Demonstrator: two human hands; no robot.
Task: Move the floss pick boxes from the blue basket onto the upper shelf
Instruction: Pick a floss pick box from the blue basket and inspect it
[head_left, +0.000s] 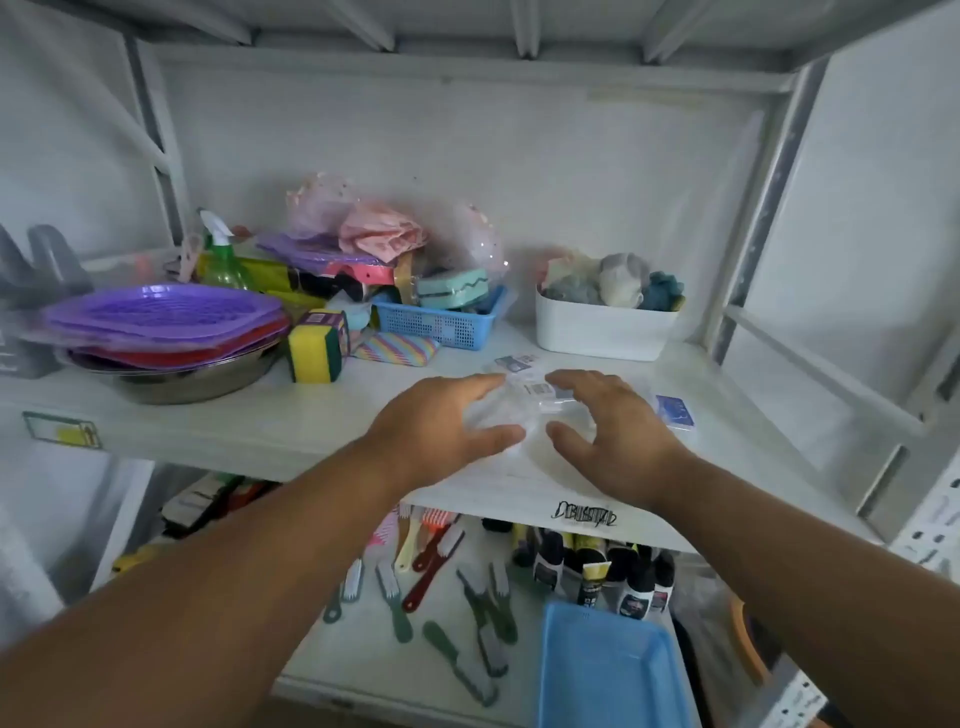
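Left hand (441, 423) and right hand (610, 423) cup clear plastic floss pick boxes (511, 415) | white upper shelf (311, 436) | fingers spread, loosely closing | judgement: settle boxes flat before letting go

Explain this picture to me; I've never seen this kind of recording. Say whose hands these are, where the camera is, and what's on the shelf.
The one picture comes from a camera worn on a person's head, looking down at their own bare hands. The left hand and right hand cup clear floss pick boxes resting on the upper shelf; whether the fingers grip them is unclear. Behind sit purple trays, a sponge and a white tub. Below, the blue basket looks empty.
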